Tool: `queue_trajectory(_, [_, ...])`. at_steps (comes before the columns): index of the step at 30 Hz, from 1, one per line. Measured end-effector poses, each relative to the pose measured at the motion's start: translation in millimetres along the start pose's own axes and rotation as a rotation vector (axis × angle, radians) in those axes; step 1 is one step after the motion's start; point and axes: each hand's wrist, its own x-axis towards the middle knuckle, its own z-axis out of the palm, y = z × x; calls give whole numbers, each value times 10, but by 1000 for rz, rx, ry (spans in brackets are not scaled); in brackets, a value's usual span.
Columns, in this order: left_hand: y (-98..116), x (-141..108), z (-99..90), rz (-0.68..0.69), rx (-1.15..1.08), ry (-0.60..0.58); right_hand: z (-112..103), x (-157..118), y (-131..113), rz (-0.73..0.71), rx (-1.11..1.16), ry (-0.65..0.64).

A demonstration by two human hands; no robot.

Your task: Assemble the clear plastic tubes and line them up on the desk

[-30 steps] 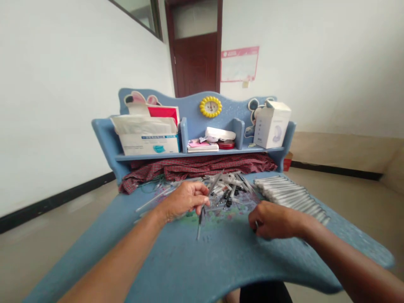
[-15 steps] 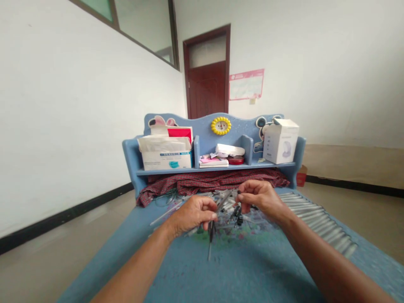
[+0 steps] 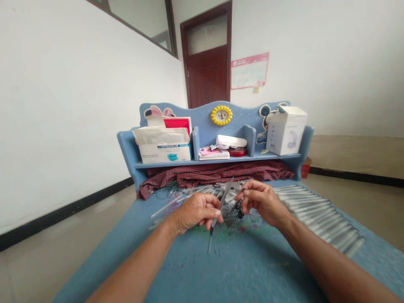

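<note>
My left hand (image 3: 195,212) pinches a clear pen barrel (image 3: 225,197) between thumb and fingers, its narrow end slanting up and away. Opposite it, a short distance to the right, my right hand (image 3: 267,204) has thumb and forefinger closed on a small black pen part (image 3: 243,190); its exact kind is too small to tell. Between and beyond the hands lies a loose heap of pen parts (image 3: 179,198). Black pen pieces (image 3: 237,207) show just below my right fingers. A thin pen piece (image 3: 210,242) lies under my left hand.
Along the right side of the blue table (image 3: 189,273) lies a row of several clear pens (image 3: 318,214). Bunched checked cloth (image 3: 214,173) fills the space under the shelf. On the shelf stand a mask box (image 3: 166,152), a white carton (image 3: 285,132) and a red round tin (image 3: 237,152).
The pen barrel in my left hand has tilted more upright and stands out clearly. My right hand stays close by with the small black part. The camera view has dipped slightly.
</note>
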Motion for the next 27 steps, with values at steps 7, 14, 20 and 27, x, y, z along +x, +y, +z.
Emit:
queue_trajectory(7, [-29,23,57,-25,32,-83,4,23,-21,-117,-50,189])
queue_trajectory(14, [-106,58,87,-39,48,-145,12,36,46,-101,-130,211])
queue_trajectory(20, [-107,52,90,-79,56,-193,-24,54,19,-107,-198,298])
queue_trajectory(27, [-125,-11,-143,-123,60,-159,-249,131,-158,-232,-101,564])
